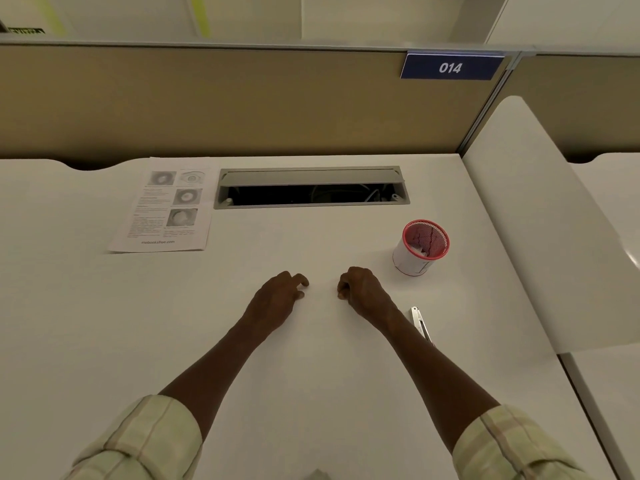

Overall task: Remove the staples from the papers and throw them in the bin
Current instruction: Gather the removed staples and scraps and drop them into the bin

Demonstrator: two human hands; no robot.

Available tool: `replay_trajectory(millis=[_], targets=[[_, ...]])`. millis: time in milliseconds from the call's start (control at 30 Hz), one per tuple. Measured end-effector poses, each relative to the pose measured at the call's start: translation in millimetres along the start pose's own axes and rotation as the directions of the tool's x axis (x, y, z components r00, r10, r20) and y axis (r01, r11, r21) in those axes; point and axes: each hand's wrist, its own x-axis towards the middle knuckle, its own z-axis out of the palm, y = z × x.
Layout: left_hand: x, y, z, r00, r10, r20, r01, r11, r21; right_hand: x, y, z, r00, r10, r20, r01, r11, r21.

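Observation:
A stack of printed papers (162, 209) lies flat at the far left of the white desk (311, 375). At the right stands a small red mesh bin (407, 259) wrapped in white paper, with scraps inside. A slim metal staple remover (420, 323) lies on the desk just right of my right forearm. My left hand (277, 299) and my right hand (360, 292) rest side by side on the desk's middle, fingers loosely curled, with nothing visible in either. Both hands are well apart from the papers; the right one is a short way from the bin.
An open grey cable hatch (311, 188) is set into the desk behind my hands. A tan partition with a blue "014" sign (450, 67) closes off the back. A white curved divider panel (536, 220) bounds the desk on the right.

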Motion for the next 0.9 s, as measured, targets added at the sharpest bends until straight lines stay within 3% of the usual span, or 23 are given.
replay_trajectory(millis=[233,500,733,767,833,900], targets=[[4.2,1.2,-12.6,0.987,0.136,0.08,-0.148,0.976,0.162,0.4,1.2,5.6,1.0,-0.005,0.022,0.007,0.997,-0.08],[9.4,11.8,-13.7,0.969,0.187,0.163,-0.23,0.923,0.307,-7.7,2.9,13.7,0.995,-0.104,-0.006,0.1,0.972,-0.213],[17.8,-7.4,6.0,0.92,0.291,0.261,-0.391,0.707,0.59,-8.7,5.2,15.5,0.983,-0.178,0.052,0.185,0.927,-0.326],[18.2,-1.8,2.9,0.936,0.237,0.262,-0.348,0.745,0.569,-8.8,6.2,16.3,0.981,-0.186,0.054,0.193,0.913,-0.359],[18.0,7.9,-2.3,0.987,0.101,0.128,-0.156,0.816,0.557,-10.3,6.5,16.4,0.978,-0.203,0.048,0.205,0.892,-0.404],[16.1,7.5,2.0,0.981,0.088,0.171,-0.169,0.824,0.541,-13.2,6.3,16.5,0.971,-0.24,0.003,0.22,0.886,-0.408]])
